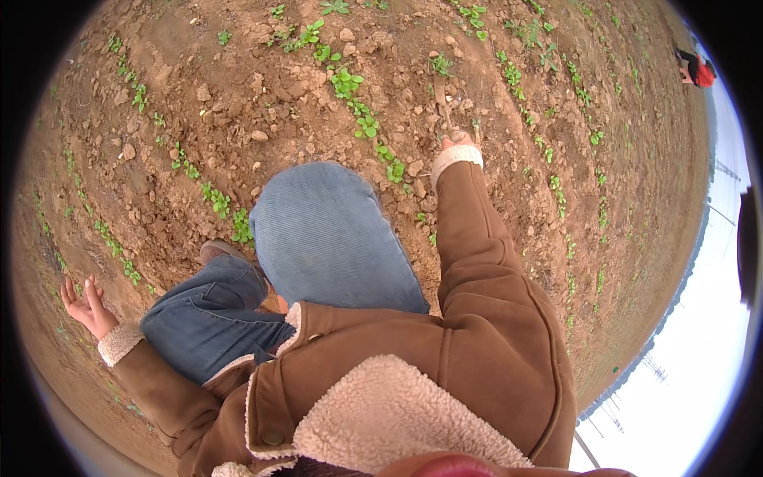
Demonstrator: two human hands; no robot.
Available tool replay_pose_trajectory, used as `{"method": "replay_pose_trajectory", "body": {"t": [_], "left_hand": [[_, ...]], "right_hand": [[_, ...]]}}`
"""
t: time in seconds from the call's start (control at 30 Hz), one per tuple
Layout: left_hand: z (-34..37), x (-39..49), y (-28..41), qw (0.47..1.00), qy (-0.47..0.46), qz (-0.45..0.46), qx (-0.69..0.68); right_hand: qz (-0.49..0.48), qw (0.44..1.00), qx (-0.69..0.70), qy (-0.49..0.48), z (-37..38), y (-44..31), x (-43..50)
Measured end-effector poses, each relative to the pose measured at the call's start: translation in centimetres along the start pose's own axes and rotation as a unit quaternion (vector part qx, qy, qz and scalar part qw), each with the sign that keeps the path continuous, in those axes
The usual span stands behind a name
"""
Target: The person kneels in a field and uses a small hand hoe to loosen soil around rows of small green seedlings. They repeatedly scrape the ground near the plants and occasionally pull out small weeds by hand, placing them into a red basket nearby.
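My right hand (458, 138) reaches out to the soil, its fingers closed around a narrow, mud-coloured hand tool (442, 102). The blade points away from me, and its tip lies close to a small feathery-leaved weed (441, 64). Left of that hand runs a row of round-leaved green seedlings (366, 125); a second seedling row (512, 76) grows to the right. Off at the far left, my left hand (89, 307) is raised with fingers apart and nothing in it. My bent knee in blue jeans (334, 232) stands between the hands.
Brown cloddy soil (250, 101) with stones surrounds me. Another seedling row (216, 200) passes by my shoe (220, 250). A person in red (703, 73) is far off at the upper right. Pylons (654, 366) stand along the horizon.
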State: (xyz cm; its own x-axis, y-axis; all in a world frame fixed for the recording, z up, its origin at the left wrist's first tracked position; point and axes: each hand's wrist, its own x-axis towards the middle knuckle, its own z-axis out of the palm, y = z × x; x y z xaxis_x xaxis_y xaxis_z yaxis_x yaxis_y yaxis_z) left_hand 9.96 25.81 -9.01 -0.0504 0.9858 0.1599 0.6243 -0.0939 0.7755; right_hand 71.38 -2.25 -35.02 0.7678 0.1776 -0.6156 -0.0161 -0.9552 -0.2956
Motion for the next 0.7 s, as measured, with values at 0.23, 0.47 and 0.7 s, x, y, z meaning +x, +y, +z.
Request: {"method": "replay_pose_trajectory", "body": {"t": [0.23, 0.47, 0.7], "left_hand": [[0.9, 1.1, -0.1, 0.999, -0.027, 0.019, -0.001], [0.4, -0.3, 1.0, 0.998, -0.025, 0.033, -0.045], [-0.8, -0.7, 0.7, 0.999, -0.002, 0.021, -0.042]], "right_hand": [[-0.106, 0.793, -0.557, -0.224, -1.3, -5.4, -6.8], [-0.073, 0.992, -0.103, 0.011, -2.6, -3.0, -4.5], [-0.056, 0.991, 0.107, 0.053, -1.3, -0.3, -1.1]]}}
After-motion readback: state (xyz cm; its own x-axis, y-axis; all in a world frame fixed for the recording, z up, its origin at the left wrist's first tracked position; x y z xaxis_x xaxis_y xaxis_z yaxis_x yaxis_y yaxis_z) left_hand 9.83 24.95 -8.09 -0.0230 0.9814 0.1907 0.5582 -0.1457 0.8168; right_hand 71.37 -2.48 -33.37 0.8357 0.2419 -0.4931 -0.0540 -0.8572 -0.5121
